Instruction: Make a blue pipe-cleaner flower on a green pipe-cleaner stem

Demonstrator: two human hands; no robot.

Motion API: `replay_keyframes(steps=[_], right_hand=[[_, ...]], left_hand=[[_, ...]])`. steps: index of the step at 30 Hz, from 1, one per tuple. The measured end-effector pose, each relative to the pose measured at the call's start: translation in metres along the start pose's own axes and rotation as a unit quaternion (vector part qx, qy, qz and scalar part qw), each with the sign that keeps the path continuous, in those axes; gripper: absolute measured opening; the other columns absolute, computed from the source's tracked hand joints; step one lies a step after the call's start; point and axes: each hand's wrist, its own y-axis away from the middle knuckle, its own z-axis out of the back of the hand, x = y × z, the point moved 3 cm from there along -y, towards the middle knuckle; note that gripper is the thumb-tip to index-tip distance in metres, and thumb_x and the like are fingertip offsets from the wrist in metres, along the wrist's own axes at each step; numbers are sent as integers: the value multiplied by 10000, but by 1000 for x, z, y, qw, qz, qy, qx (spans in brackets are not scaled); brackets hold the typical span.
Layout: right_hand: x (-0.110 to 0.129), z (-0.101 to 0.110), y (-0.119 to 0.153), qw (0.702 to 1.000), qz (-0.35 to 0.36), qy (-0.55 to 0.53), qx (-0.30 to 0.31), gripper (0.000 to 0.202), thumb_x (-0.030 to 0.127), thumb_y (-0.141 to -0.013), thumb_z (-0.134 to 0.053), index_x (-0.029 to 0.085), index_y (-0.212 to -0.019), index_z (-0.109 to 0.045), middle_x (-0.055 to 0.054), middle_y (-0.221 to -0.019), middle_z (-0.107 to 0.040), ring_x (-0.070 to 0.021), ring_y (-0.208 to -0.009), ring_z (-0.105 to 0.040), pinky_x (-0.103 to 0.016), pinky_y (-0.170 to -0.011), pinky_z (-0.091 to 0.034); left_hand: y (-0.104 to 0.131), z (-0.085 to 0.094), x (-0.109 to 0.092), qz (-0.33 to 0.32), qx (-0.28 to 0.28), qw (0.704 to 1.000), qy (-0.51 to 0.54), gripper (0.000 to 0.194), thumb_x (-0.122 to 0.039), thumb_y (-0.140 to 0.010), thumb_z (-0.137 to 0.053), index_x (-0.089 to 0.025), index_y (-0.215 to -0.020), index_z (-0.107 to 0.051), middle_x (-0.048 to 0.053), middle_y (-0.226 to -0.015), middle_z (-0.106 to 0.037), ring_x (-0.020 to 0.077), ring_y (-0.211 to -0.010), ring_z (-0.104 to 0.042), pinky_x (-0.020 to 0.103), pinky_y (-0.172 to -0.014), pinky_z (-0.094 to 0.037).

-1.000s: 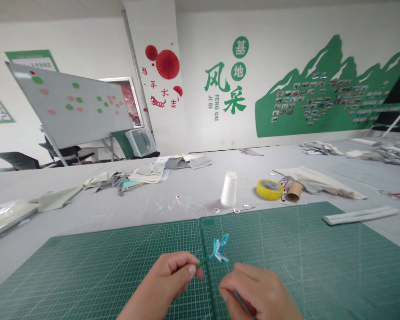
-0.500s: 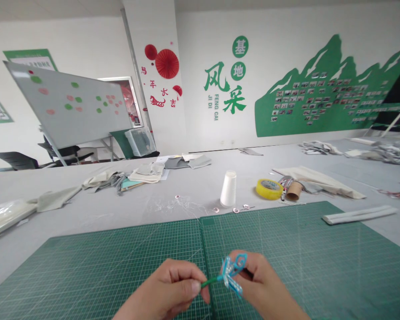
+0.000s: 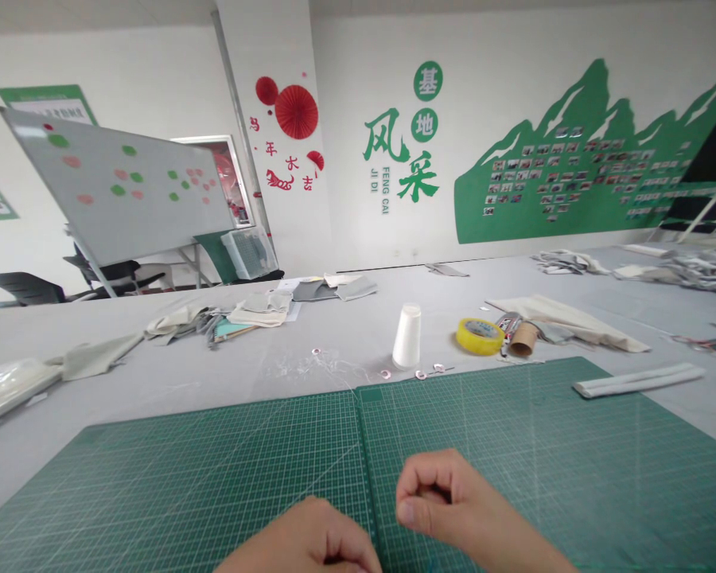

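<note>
My left hand (image 3: 310, 537) is low over the cutting mat, fingers curled, its fingertips cut off by the bottom edge. Only a faint blue trace of the blue wire flower (image 3: 430, 567) shows at that edge, to the right of this hand; its green stem is out of view. My right hand (image 3: 445, 501) hovers above the right-hand mat, closed, thumb pressed to the bent index finger. Whatever it may pinch is too small or hidden.
Two green cutting mats (image 3: 215, 454) lie side by side. Beyond them stand a white thread cone (image 3: 407, 337), yellow tape roll (image 3: 479, 337) and brown cardboard tube (image 3: 523, 339). Small pinkish rings (image 3: 421, 375), loose thread (image 3: 328, 364), a white folded strip (image 3: 638, 381) and fabric pieces (image 3: 262, 309) lie about.
My left hand has moved down, carrying the blue flower almost wholly out of the picture. The right hand has come away from the flower and stays raised, its fingers closed.
</note>
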Motion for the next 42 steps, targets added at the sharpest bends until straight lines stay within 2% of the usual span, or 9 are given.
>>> replay_keyframes(steps=[1, 3, 11, 19, 26, 31, 37, 40, 42], right_hand=[[3, -1, 1, 1000, 4, 13, -7, 222, 318, -746, -666, 166, -606, -584, 86, -498, -292, -87, -494, -243, -229, -458, -192], [8, -2, 3, 998, 19, 49, -24, 193, 297, -752, -641, 167, -617, -596, 77, -513, -325, -86, -492, -270, -226, -459, -210], [27, -8, 18, 958, 163, 226, -75, 136, 159, -780, -590, 181, -653, -634, 59, -528, -414, -75, -478, -406, -212, -476, -278], [30, -14, 26, 900, 239, 351, -98, 199, 121, -843, -479, 186, -704, -607, 13, -564, -521, -105, -504, -476, -232, -472, -296], [25, -10, 19, 944, 155, 269, -109, 171, 175, -828, -510, 193, -690, -609, 32, -572, -517, -98, -500, -445, -215, -494, -294], [14, -6, 9, 976, 75, 165, -119, 227, 245, -812, -561, 182, -596, -536, 64, -526, -351, -98, -505, -326, -221, -492, -245], [2, -4, 1, 998, 6, -19, -58, 234, 300, -760, -632, 174, -587, -538, 66, -532, -356, -94, -518, -286, -220, -489, -244], [-3, -2, -3, 996, 7, -79, -31, 177, 305, -731, -671, 164, -639, -616, 44, -558, -464, -92, -522, -352, -218, -497, -280], [-7, -1, -4, 995, 14, -93, -14, 212, 346, -732, -692, 161, -642, -641, 49, -535, -452, -84, -498, -330, -215, -472, -249]], left_hand=[[0, 2, 1, -10, -70, 997, -2, 251, -141, -751, -506, -251, -728, -731, -49, -691, -576, 150, -715, -513, 219, -638, -365], [0, 1, 6, 13, -99, 995, -14, 241, -133, -725, -517, -245, -731, -730, -52, -663, -552, 151, -699, -496, 226, -637, -356], [-8, 7, 10, 3, -81, 994, -69, 270, -166, -738, -478, -207, -746, -745, -37, -604, -500, 147, -607, -440, 247, -610, -329], [-9, 19, 10, -53, -169, 984, 16, 226, -288, -784, -492, -158, -715, -663, -57, -573, -397, 125, -557, -339, 239, -544, -263], [-9, 18, 10, -53, -134, 969, 201, 289, -468, -798, -550, -190, -774, -624, -130, -426, -228, 94, -405, -142, 229, -413, -128], [0, 13, 8, -46, -140, 954, 261, 293, -481, -812, -606, -194, -794, -662, -115, -468, -238, 91, -446, -130, 236, -443, -97], [-6, 8, 13, -79, -40, 964, 252, 349, -522, -793, -627, -181, -772, -698, -114, -428, -260, 75, -399, -155, 233, -431, -105], [-5, 6, 11, -67, 2, 978, 198, 314, -482, -784, -628, -183, -764, -720, -97, -439, -335, 78, -414, -221, 221, -449, -179], [-1, 7, 10, -21, -44, 986, 161, 189, -371, -764, -637, -205, -788, -726, -46, -625, -521, 102, -546, -359, 217, -533, -277]])
